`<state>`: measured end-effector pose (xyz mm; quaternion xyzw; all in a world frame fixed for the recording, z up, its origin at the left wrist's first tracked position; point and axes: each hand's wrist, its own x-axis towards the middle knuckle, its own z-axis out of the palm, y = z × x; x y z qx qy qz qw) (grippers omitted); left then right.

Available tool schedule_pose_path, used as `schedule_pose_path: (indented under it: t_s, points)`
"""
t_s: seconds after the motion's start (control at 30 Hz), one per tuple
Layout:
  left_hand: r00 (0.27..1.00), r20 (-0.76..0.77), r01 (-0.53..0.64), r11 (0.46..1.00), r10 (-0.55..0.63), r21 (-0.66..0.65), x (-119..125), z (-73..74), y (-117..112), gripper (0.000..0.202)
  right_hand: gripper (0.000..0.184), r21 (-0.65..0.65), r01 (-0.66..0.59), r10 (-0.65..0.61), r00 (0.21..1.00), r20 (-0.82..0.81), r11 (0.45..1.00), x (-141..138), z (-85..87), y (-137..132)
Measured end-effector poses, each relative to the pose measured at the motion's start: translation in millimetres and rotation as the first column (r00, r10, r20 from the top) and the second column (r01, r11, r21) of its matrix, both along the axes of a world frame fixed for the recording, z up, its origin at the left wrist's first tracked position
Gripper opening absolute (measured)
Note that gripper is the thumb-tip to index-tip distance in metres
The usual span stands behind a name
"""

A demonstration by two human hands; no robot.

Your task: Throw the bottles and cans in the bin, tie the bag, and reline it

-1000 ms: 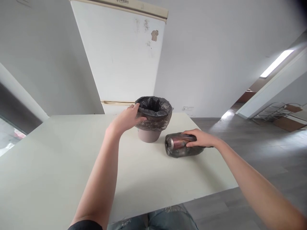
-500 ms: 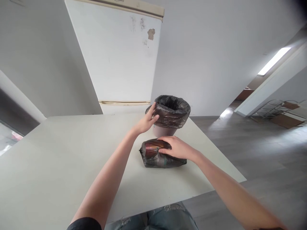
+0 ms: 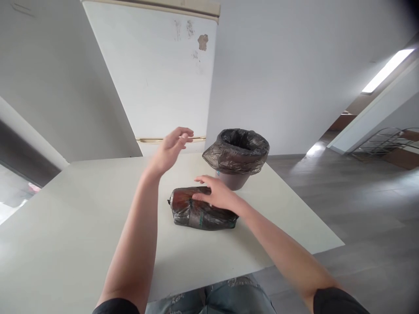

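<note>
A grey-brown bin [image 3: 233, 181] lined with a black plastic bag [image 3: 237, 159] stands at the far right of the table. The bag is folded over its rim, its mouth open upward. In front of the bin lies a black plastic bundle [image 3: 203, 218] on its side, a reddish cylinder showing through the thin film. My left hand [image 3: 172, 148] is in the air left of the bin, empty, fingers loosely stretched. Over the bundle's top spreads my right hand [image 3: 219, 194], fingers and thumb apart; whether it still touches the film is hard to see.
All this is on a pale table [image 3: 111, 209], its right edge dropping to a grey wood floor [image 3: 353, 196]. Behind the table stands a white fridge [image 3: 163, 78] against a wall. A metal rack [image 3: 379, 141] is at far right.
My left hand has left the bin's bag rim and moved left. The bundle has shifted left along the table with my right hand, whose fingers have loosened from it.
</note>
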<state>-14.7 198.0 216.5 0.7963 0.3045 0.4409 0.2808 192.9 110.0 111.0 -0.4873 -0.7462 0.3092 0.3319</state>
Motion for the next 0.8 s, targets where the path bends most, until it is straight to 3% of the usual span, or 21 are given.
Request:
schedule_pose_path:
  t_s: [0.17,0.37,0.53,0.7,0.8]
  points:
    - [0.976,0.032,-0.217,0.963,0.215,0.157,-42.0,33.1,-33.3,0.056,0.061,-0.111,0.034,-0.065,0.954,-0.294,0.993,32.5,11.1,27.3]
    - [0.977,0.085,-0.213,0.941,0.197,0.264,-52.2,45.0,-56.4,0.058,0.064,-0.216,0.123,-0.181,0.945,-0.271,0.969,57.1,1.4,33.8]
    - [0.984,0.098,-0.172,0.928,0.148,0.330,-51.9,43.8,-51.5,0.057,0.048,-0.200,0.180,-0.214,0.964,-0.160,0.963,71.3,6.7,10.2]
    - [0.984,0.056,-0.176,0.934,0.167,0.311,-51.1,41.9,-48.2,0.056,0.035,-0.137,0.141,-0.148,0.988,-0.041,0.980,107.4,6.2,-37.5]
    - [0.985,0.032,-0.172,0.934,0.170,0.312,-49.6,41.1,-46.8,0.056,0.049,-0.147,0.098,-0.100,0.995,-0.005,0.984,129.2,-10.4,-64.6]
